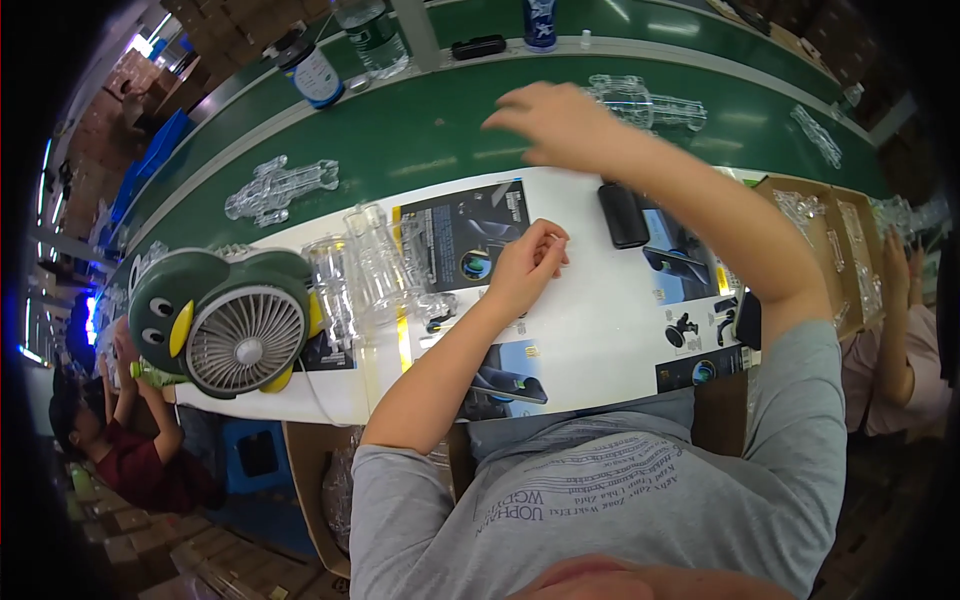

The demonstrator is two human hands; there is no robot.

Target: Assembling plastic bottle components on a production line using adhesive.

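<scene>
My left hand [535,262] is held over the white printed sheet [590,340], its fingers curled in, with nothing visible in them. My right hand [560,122] reaches across above the green conveyor belt [440,135], fingers stretched toward the left and empty. Behind its wrist, a clear plastic part [655,108] lies on the belt, partly covered by my forearm. Left of my left hand, several clear plastic parts [375,255] stand clustered on the sheet. Another clear part [280,190] lies on the belt at the left. Below my right forearm sits a small black case [624,216].
A green penguin-shaped fan [225,320] stands at the left of the sheet. Bottles [372,38] and a blue can [540,25] line the far ledge. At the right, a cardboard box [845,250] holds clear parts. Co-workers sit on both sides.
</scene>
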